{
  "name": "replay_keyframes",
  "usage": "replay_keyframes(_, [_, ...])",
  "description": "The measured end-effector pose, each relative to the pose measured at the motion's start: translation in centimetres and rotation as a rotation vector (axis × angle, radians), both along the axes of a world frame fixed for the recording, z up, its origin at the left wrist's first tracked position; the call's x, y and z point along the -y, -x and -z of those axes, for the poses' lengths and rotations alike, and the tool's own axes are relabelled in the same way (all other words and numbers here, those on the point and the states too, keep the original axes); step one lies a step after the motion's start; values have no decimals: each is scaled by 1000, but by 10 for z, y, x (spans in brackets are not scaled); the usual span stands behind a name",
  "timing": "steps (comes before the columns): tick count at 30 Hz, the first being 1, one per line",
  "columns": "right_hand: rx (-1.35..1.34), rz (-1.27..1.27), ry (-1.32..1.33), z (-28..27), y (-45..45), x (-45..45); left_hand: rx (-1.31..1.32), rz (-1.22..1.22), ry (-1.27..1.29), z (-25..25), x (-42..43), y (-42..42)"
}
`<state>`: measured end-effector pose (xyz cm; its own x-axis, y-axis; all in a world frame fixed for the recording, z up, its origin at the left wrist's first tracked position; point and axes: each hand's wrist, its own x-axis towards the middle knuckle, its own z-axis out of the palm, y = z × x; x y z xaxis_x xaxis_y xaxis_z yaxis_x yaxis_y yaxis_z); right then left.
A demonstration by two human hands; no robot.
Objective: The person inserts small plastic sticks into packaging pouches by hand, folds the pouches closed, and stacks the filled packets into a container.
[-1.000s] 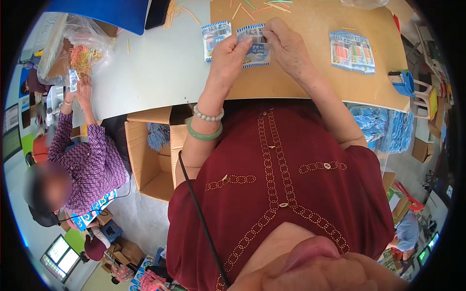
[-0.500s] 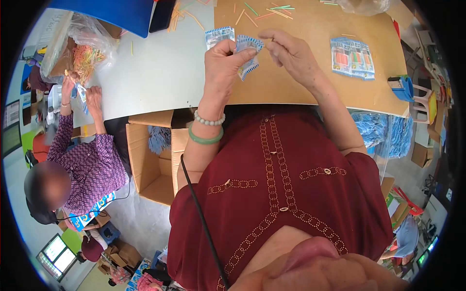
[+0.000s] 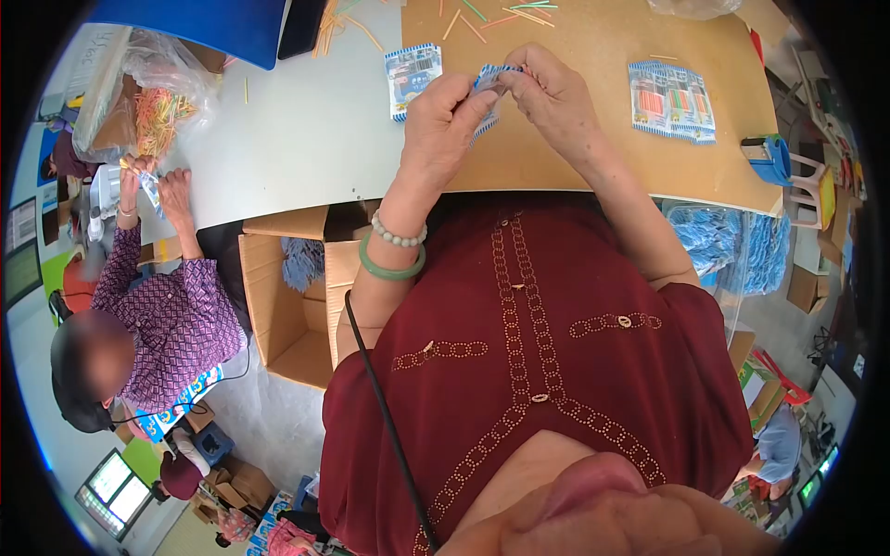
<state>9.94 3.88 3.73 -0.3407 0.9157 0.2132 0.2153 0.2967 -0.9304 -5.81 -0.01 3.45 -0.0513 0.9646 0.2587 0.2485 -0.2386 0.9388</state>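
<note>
Both hands are raised over the table, close together on one small blue-and-white packet [image 3: 488,85]. My left hand [image 3: 439,125], with beads and a green bangle at the wrist, pinches its left side between thumb and fingers. At its upper right edge, my right hand [image 3: 553,97] grips the packet with closed fingertips. Fingers cover much of the packet. Another blue-and-white packet [image 3: 413,79] lies flat just left of my hands. To the right rests a group of overlapping clear-fronted packets [image 3: 671,100] with coloured sticks inside.
Loose thin coloured sticks [image 3: 519,17] are scattered along the table's far side. A plastic bag of sticks [image 3: 162,116] stands at the left, where a co-worker [image 3: 171,324] handles a packet. Below the table edge are a cardboard box [image 3: 297,343] and a bin of blue packets [image 3: 709,243].
My right hand has moved left onto the packet and now grips its edge; before, it was apart. The left hand has shifted slightly right and covers more of the packet.
</note>
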Motion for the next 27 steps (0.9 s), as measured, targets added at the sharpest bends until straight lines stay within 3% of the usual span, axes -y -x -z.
replay_keyframes(5, [71,26,19,1,-1,6,-208,-73,-121,4,1,-1])
replay_keyframes(7, [-49,3,77,2,-4,7,-84,-69,212,-2,5,3])
replay_keyframes(8, [-47,3,75,-2,-8,5,-82,-69,210,-1,4,5])
replay_keyframes(10, [-316,-27,308,-11,-20,-1,151,3,232,4,2,9])
replay_keyframes(14, [-589,-11,147,-13,-33,-18,143,-29,196,3,4,4])
replay_keyframes(16, [-731,82,57,-37,-27,-17,-66,-27,36,-1,4,-1])
replay_keyframes(20, [-815,80,-40,-59,-3,-3,-131,-4,10,-2,4,-11])
replay_keyframes(27, [-694,92,-41,-48,-2,3,42,105,151,-8,7,-22])
